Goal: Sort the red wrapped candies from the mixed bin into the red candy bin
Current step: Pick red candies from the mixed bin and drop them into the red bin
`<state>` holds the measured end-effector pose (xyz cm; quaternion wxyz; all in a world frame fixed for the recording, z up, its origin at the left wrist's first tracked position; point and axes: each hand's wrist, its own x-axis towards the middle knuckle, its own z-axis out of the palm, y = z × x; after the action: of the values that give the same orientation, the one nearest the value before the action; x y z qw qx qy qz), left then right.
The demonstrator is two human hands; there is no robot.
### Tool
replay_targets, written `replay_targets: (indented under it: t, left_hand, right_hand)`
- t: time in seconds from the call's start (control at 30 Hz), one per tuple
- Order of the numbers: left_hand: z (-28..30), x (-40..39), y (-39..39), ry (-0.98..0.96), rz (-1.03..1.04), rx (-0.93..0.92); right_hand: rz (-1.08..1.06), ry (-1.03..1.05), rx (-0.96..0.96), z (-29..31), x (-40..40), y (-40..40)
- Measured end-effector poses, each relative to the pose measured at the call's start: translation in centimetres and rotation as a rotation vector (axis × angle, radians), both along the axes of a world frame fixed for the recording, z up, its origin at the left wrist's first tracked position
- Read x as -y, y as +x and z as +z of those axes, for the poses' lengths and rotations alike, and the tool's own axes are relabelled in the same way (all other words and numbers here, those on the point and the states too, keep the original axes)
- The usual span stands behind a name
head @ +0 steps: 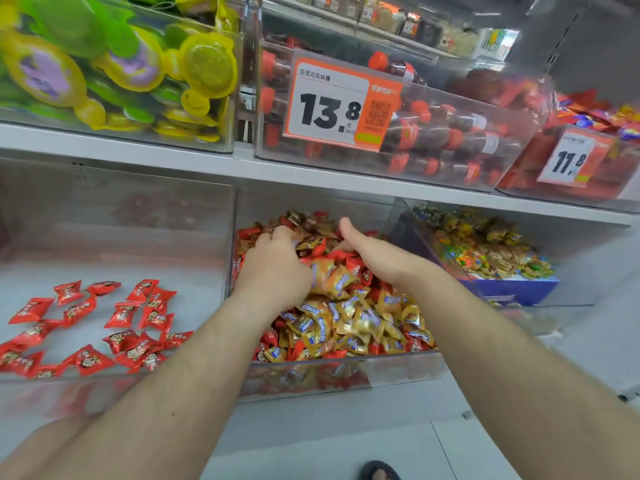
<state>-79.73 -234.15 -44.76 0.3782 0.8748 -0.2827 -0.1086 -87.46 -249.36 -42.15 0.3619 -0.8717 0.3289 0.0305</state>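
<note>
Red twist-wrapped candies [104, 327] (dark printed logos) lie in clear bin [114, 386]; left hand [277, 261] fingers curled into mixed pile [349, 317], grip unclear; right hand [370, 254] thumb up, fingers buried, can't tell.

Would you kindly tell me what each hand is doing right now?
Left hand: fingers curled into the mixed bin's candies; grip unclear.
Right hand: thumb up, fingers hidden; unclear.

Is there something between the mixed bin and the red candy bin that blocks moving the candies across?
Only the clear wall shared by the mixed bin and the red candy bin stands between them. Both bins look open on top, so the hands can probably lift red candies over it.
</note>
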Motion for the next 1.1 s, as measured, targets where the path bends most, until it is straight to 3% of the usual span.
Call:
replay_targets:
  t: [0.23,0.37,0.47,0.57,0.63,0.77,0.93,1.1]
  left_hand:
    - [0.0,-0.2,-0.1,-0.019,-0.056,0.062]
    - [-0.1,-0.3,-0.1,0.034,-0.148,0.081]
    - [0.0,-0.2,-0.2,0.049,-0.185,0.154]
    - [0.5,-0.6,-0.2,0.048,-0.189,0.217]
    - [1.0,-0.9,-0.2,0.074,-0.221,0.222]
    - [0.9,-1.5,-0.2,0.361,-0.334,0.216]
    - [-0.5,-0.8,-0.1,0.408,-0.371,0.289]
    - [-1.2,-0.7,0.1,0.325,-0.279,0.34]
  right_hand:
    - [0.083,-0.042,0.095,0.2,-0.7,-4.4]
    - [0.002,-0.009,0.182,0.6,-0.3,-6.9]
    - [-0.095,0.016,0.373,1.0,1.1,-8.2]
    - [-0.229,-0.124,0.484,0.8,2.4,-9.3]
    - [-0.243,-0.241,0.415,0.5,2.6,-9.8]
    - [-0.141,-0.377,0.211,-0.5,2.0,-8.8]
    - [0.126,-0.367,-0.002,-1.7,0.7,-6.2]
    - [0.084,-0.375,0.111,-2.4,0.8,-6.0]
